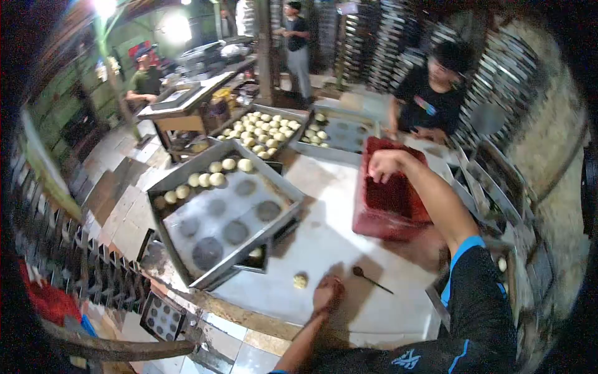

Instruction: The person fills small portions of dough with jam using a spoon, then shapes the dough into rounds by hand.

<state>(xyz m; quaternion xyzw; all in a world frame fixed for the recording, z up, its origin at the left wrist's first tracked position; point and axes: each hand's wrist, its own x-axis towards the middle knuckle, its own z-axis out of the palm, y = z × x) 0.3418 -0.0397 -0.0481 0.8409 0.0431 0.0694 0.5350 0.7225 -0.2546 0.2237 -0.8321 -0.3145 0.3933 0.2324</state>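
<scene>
My right hand point(386, 165) is over the red plastic container point(389, 232), at its far left part, with the fingers bent down and drawn together. Whatever those fingers hold, if anything, is too small to make out. Low over the white tabletop point(321, 227), my left hand point(328, 293) is curled closed, and its contents are hidden. A pale dough ball point(300, 281) lies just left of it. On its other side rests a dark spoon point(372, 280). Further left, a metal tray point(187, 232) holds several dough balls point(204, 180) along its far side.
Behind stand a tray full of dough balls point(258, 132) and a partly filled tray point(346, 134). Across the table is a person in a black shirt point(430, 93). Metal trays point(495, 181) crowd the right edge. Two more people are further back, near a side table point(180, 103).
</scene>
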